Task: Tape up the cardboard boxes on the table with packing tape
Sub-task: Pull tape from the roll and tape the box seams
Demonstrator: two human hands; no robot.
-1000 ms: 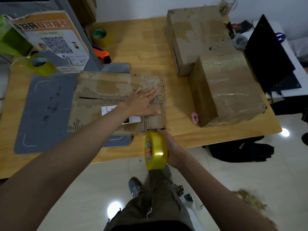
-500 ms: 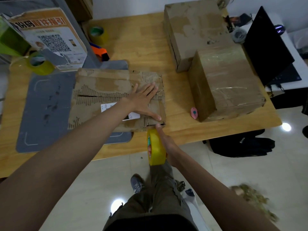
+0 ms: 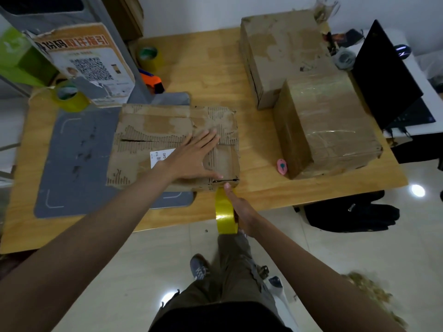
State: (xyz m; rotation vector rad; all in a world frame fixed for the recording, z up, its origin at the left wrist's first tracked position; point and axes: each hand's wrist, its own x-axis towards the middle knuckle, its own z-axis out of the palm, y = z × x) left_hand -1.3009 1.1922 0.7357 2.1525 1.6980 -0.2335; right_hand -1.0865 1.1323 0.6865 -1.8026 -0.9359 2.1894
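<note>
The left grip (image 3: 191,159) lies flat with fingers spread, pressing on top of a low, worn cardboard box (image 3: 143,130), while the right grip (image 3: 242,212) curls around a roll of yellow packing tape (image 3: 225,215), its forefinger stretched toward the box's near right corner, the roll held upright just off that edge. The wooden desk (image 3: 215,68) carries everything. The flat box sits partly on a grey mat (image 3: 76,159). Two taller boxes stand at the right: a bare one (image 3: 280,51) at the back, and touching its front a tape-wrapped one (image 3: 328,121). A small pink object (image 3: 282,166) lies just beside the wrapped box. Two more tape rolls (image 3: 69,98) sit at the back left.
</note>
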